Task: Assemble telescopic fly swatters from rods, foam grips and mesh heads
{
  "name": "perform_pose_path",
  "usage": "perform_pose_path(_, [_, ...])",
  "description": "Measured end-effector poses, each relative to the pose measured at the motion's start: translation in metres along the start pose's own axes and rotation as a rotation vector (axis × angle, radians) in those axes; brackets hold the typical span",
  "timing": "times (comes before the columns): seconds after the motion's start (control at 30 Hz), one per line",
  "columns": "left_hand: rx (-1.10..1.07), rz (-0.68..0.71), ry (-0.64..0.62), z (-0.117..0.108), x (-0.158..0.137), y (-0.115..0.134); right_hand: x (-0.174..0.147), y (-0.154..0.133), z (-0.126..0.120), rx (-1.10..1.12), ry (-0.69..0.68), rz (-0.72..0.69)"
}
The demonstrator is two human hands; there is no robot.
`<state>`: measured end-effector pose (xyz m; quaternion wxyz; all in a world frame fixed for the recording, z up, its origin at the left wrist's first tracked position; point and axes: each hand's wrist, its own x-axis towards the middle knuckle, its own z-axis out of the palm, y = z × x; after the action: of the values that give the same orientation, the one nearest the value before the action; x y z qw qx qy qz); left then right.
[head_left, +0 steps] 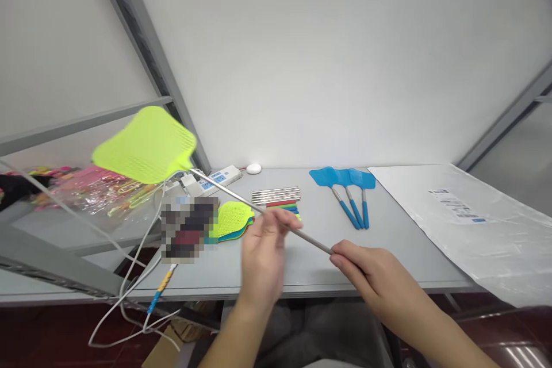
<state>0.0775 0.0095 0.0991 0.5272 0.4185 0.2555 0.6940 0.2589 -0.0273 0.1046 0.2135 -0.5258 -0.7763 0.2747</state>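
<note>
A fly swatter with a yellow-green mesh head (146,146) and a long thin metal rod (228,191) slants across the view. The head is up at the left, over the desk's edge. Around the rod's middle, the fingers of my left hand (264,253) are closed; the hand is slightly blurred. My right hand (371,273) pinches the rod's lower end, which disappears between thumb and fingers. Behind my left hand lie stacked swatter heads (233,219), yellow-green on top, a row of silver rods (276,195) and several coloured grips (282,205).
Three blue swatters (346,177) lie fanned on the grey desk (310,267). A large white plastic bag (431,224) covers the right side. A power strip (218,179), cables and a pixelated object (190,230) are at left. Metal shelf posts (142,40) flank the desk.
</note>
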Motion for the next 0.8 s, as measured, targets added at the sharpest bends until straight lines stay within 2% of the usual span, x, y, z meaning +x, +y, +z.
perform_pose_path(0.17, [-0.001,0.062,-0.023,-0.004,0.004,0.018,-0.019,0.005,0.002,-0.046,0.041,-0.006])
perform_pose_path(0.27, [-0.069,0.1,0.015,-0.002,0.01,0.027,-0.023,0.007,0.002,-0.088,0.07,-0.017])
perform_pose_path(0.4, [-0.179,0.165,0.108,-0.004,0.03,0.046,-0.031,0.016,-0.001,-0.2,0.074,-0.017])
perform_pose_path(0.53, [-0.236,0.16,0.116,-0.003,0.053,0.06,-0.043,0.035,-0.005,-0.286,0.12,-0.014])
perform_pose_path(0.67, [-0.322,0.162,0.163,0.004,0.076,0.065,-0.047,0.058,-0.004,-0.347,0.248,-0.046])
perform_pose_path(0.8, [-0.381,0.133,0.281,0.007,0.099,0.058,-0.041,0.084,-0.003,-0.439,0.403,-0.077])
